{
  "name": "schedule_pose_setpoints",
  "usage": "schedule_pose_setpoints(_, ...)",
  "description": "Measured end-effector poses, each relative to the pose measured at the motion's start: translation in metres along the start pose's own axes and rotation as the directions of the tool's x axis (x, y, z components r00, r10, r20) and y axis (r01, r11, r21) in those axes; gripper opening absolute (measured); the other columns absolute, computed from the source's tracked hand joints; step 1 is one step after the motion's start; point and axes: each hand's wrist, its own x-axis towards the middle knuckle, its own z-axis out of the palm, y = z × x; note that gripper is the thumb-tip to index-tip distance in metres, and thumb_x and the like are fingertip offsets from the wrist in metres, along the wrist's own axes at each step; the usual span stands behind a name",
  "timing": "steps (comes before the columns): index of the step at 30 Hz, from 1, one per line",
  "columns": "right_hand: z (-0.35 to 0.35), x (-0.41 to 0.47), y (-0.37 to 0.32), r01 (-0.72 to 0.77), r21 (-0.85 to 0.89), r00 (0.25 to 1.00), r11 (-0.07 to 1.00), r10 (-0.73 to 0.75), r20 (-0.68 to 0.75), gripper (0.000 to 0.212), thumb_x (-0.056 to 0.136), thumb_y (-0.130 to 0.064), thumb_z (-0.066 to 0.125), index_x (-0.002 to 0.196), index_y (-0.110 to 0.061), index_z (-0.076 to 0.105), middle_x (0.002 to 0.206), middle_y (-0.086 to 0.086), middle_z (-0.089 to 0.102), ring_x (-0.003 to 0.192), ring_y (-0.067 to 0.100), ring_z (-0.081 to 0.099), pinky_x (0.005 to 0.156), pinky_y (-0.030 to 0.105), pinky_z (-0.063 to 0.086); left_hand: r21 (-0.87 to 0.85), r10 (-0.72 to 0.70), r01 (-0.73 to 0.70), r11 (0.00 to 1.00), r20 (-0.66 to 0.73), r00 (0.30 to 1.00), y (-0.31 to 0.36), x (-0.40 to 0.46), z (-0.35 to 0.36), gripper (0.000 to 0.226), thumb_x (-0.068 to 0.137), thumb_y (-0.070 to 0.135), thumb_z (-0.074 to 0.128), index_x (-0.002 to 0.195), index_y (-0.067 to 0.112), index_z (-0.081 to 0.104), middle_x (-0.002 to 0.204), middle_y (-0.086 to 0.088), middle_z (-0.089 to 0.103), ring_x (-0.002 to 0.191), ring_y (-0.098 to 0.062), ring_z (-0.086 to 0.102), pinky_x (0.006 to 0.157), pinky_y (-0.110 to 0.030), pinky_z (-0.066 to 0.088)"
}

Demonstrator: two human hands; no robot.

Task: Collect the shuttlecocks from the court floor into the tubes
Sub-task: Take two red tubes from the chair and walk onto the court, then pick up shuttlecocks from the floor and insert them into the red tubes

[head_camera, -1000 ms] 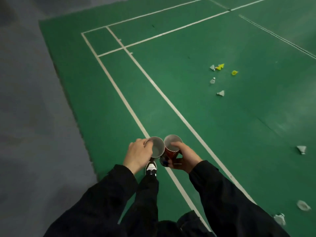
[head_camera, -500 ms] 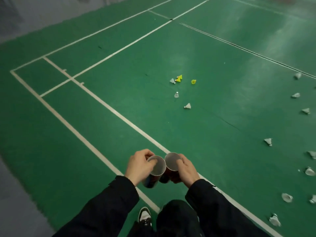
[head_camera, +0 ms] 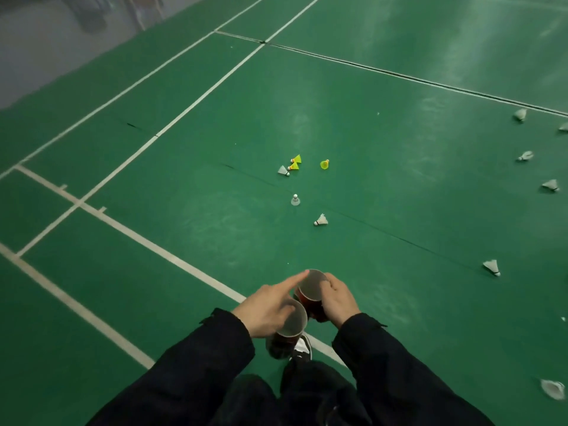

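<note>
Across green court floor, scattered shuttlecocks

Lower part of the left tube hidden behind the left hand and sleeve. Shuttlecock at the right edge all blurry. Another shuttlecock cut off by the edge. Shoe mostly hidden. Far wall smeared, nothing clear there.

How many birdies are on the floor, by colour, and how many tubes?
Yellow shuttlecocks: 3
White shuttlecocks: 10, the last a speck at the edge, hard to tell
Tubes: 2
Total: 15
</note>
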Motion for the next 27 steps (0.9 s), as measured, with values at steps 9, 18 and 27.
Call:
schedule_pose_setpoints(9, -0.046, 0.145, -0.099, 0.076, -0.059, 0.995, 0.995, -0.072, 0.066, 0.018, 0.102, -0.023, 0.046, 0.108, -0.027, 0.062, 0.101, 0.010, 0.071, 0.083, 0.033, 0.070, 0.064, 0.039, 0.058, 0.162, 0.002, 0.013, 0.987, -0.092, 0.996, 0.007, 0.148, -0.100, 0.031, 0.100, 0.015, 0.053, 0.129, 0.024, 0.061, 0.127, -0.008, 0.071, 0.115, -0.029, 0.065, 0.094, -0.039, 0.052)
schedule_pose_setpoints(18, -0.060, 0.303, -0.164, -0.051, 0.197, 0.998, 0.979, 0.054, -0.014, 0.024, 0.105, -0.035, 0.049, 0.126, -0.025, 0.058, 0.121, -0.003, 0.062, 0.074, 0.020, 0.069, 0.065, 0.033, 0.052, 0.239, -0.010, 0.050, 0.970, -0.167, 0.986, -0.044, 0.312, -0.197, 0.022, 0.103, 0.035, 0.056, 0.122, 0.029, 0.066, 0.112, -0.005, 0.076, 0.097, -0.026, 0.070, 0.087, -0.041, 0.056)
schedule_pose_setpoints(27, -0.047, 0.515, -0.091, -0.273, 0.183, 0.934, 0.944, 0.306, -0.185, 0.023, 0.098, -0.019, 0.058, 0.120, -0.014, 0.059, 0.097, 0.007, 0.068, 0.075, 0.022, 0.068, 0.077, 0.044, 0.057, 0.118, -0.108, 0.147, 0.982, -0.286, 0.952, -0.141, 0.512, -0.218, 0.021, 0.104, 0.034, 0.055, 0.119, 0.024, 0.065, 0.103, 0.001, 0.075, 0.083, -0.014, 0.070, 0.080, -0.038, 0.061)
